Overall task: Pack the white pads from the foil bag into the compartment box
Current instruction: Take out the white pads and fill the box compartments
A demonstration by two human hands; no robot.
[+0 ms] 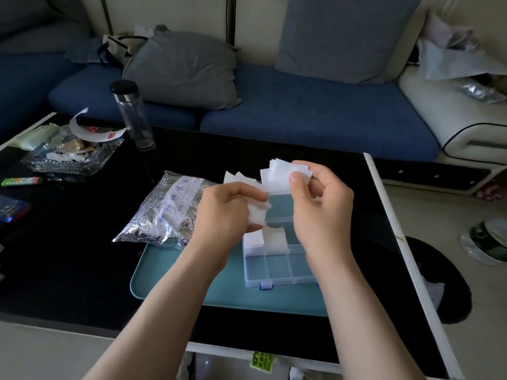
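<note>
My left hand (223, 212) grips a bunch of white pads (258, 213) above the clear compartment box (277, 271). My right hand (318, 200) pinches a fanned stack of white pads (277, 176) between thumb and fingers, held over the box's far end. The box lies open on a teal tray (178, 281); two middle compartments hold white pads (274, 237), and the near compartments show only the tray through them. The silver foil bag (164, 212) lies on the tray's far left corner, left of my left hand.
On the black table (82, 256), a clear bottle with a black cap (133, 116) stands at the back. A glass dish of clutter (68, 157) sits far left, with a green lighter (22, 181) near it. A blue sofa (301, 111) with grey cushions lies beyond.
</note>
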